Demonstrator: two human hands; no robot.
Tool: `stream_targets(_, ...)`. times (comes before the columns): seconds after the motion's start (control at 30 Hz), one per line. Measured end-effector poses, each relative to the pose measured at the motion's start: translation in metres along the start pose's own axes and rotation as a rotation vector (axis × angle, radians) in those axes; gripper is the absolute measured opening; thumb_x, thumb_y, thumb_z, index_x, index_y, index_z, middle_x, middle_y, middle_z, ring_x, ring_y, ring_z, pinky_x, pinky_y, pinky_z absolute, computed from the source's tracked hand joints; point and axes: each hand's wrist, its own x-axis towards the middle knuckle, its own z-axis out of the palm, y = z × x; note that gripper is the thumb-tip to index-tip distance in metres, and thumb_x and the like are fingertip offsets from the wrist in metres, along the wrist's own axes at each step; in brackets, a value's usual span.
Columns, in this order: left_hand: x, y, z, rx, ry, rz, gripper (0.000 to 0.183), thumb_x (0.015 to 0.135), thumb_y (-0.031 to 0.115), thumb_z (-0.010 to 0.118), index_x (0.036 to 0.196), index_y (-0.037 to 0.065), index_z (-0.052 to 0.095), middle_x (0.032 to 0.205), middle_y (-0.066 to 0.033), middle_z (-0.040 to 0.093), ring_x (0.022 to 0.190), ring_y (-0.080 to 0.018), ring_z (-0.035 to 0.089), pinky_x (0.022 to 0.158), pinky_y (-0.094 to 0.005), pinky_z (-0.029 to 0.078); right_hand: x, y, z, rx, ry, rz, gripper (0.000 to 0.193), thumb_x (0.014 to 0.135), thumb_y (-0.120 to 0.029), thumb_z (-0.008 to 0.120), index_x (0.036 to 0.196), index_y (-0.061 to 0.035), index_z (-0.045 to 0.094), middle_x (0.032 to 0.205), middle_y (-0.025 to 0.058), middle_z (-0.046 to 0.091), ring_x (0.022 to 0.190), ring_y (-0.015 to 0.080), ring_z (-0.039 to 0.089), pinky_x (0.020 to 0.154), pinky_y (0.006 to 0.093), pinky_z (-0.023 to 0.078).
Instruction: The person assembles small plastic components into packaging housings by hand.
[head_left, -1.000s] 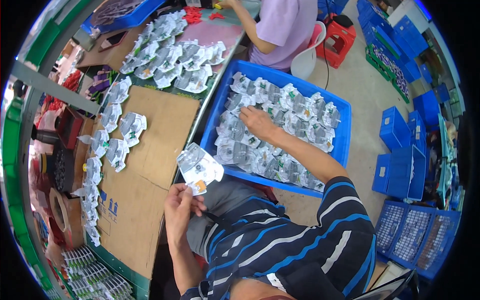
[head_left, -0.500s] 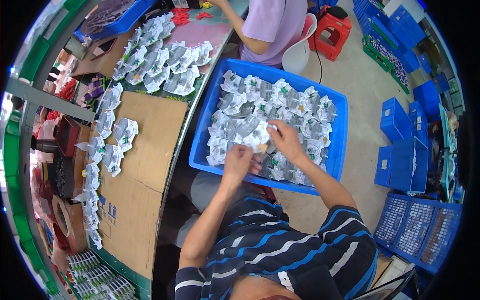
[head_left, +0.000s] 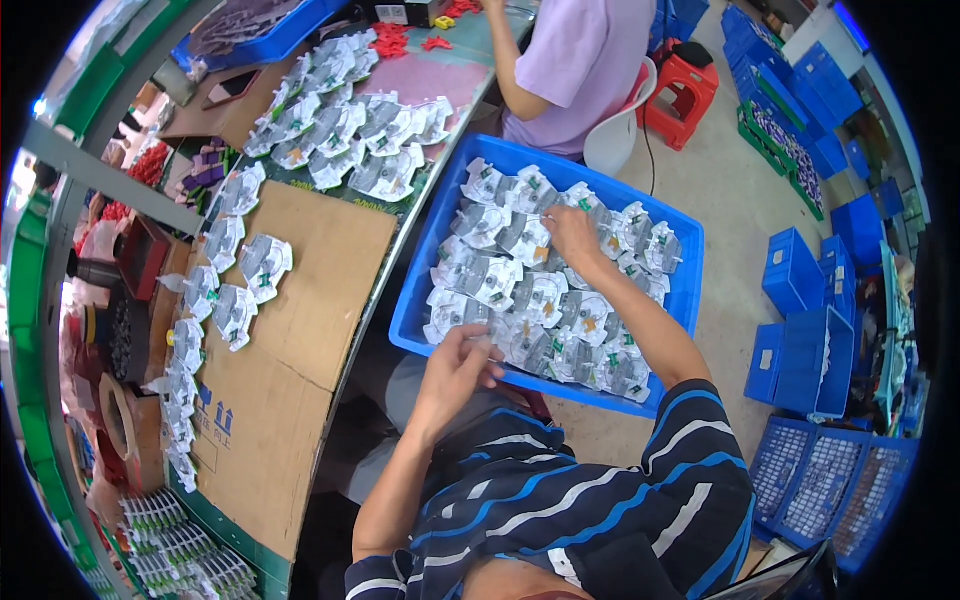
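Head view: we see our left hand (head_left: pixel 455 365) pinching a clear plastic packet (head_left: pixel 478 343) at the big blue plastic bin's (head_left: pixel 690 290) near edge; our right hand (head_left: pixel 572 235) lies open on the packets.

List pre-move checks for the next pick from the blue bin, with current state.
1. Blue bin within reach of both hands: ok.
2. Left hand over the near packets: ok.
3. Right hand on the far packets: ok.
4. Either hand gripping a packet: cannot tell.
5. Bare cardboard on the bench for laying down: ok.
6. Co-worker's arm away from the bin: ok.
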Motion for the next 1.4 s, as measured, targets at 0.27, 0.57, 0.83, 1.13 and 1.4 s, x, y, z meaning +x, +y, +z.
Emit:
stream_targets(0.27, -0.072, 0.02, -0.07, -0.067, 0.194, 0.17, 0.031, 0.101, 0.014, 0.05, 0.126, -0.004, 0.047, 0.098, -0.012, 0.065, 0.081, -0.0148, 0.064, 0.068, -0.0262, 0.052, -0.003, -0.042, -0.006, -0.315, 0.081, -0.14, 0.013, 0.086, -0.007, 0.058, 0.097, 0.0001, 0.062, 0.095, 0.0189, 0.062, 0.085, 0.0386, 0.063, 0.071, 0.0468, 0.052)
stream_targets(0.57, -0.098, 0.011, -0.215, -0.069, 0.967, 0.261, 0.046, 0.099, 0.026, 0.054, 0.133, 0.001, 0.037, 0.084, -0.0114, 0.063, 0.06, -0.0151, 0.062, 0.048, -0.0254, 0.049, 0.031, -0.27, 0.054, 0.539, -0.213, -0.366, 0.04, 0.096, -0.028, 0.058, 0.125, -0.0004, 0.057, 0.1, 0.0143, 0.068, 0.082, 0.0211, 0.067, 0.073, 0.0331, 0.053)
stream_targets(0.83, -0.069, 0.013, -0.307, 0.025, 0.924, 0.135, 0.037, 0.098, 0.025, 0.054, 0.125, 0.004, 0.041, 0.074, -0.009, 0.062, 0.053, -0.0158, 0.061, 0.04, -0.0253, 0.044, 0.048, -0.333, 0.107, 0.353, -0.215, -0.312, 0.016, 0.079, -0.013, 0.058, 0.089, -0.0017, 0.064, 0.087, 0.0244, 0.065, 0.084, 0.0442, 0.062, 0.074, 0.0529, 0.049)
stream_targets(1.13, -0.11, 0.01, -0.237, 0.12, 0.831, 0.236, 0.019, 0.095, 0.02, 0.055, 0.103, 0.003, 0.056, 0.07, -0.0029, 0.06, 0.053, -0.0085, 0.053, 0.045, -0.021, 0.039, -0.055, -0.077, -0.061, 0.183, 0.071, -0.085, 0.028, 0.081, 0.002, 0.053, 0.104, -0.0035, 0.067, 0.099, 0.0174, 0.067, 0.093, 0.0359, 0.064, 0.084, 0.0427, 0.05)
stream_targets(1.4, -0.095, 0.039, -0.119, 0.114, 0.6, 0.227, 0.027, 0.096, 0.02, 0.054, 0.114, 0.0, 0.053, 0.07, -0.0039, 0.06, 0.052, -0.0089, 0.055, 0.045, -0.0205, 0.039, -0.071, 0.046, -0.074, -0.211, 0.002, 0.068, 0.028, 0.077, 0.001, 0.054, 0.099, -0.005, 0.071, 0.094, 0.0216, 0.066, 0.089, 0.0405, 0.064, 0.079, 0.0482, 0.051)
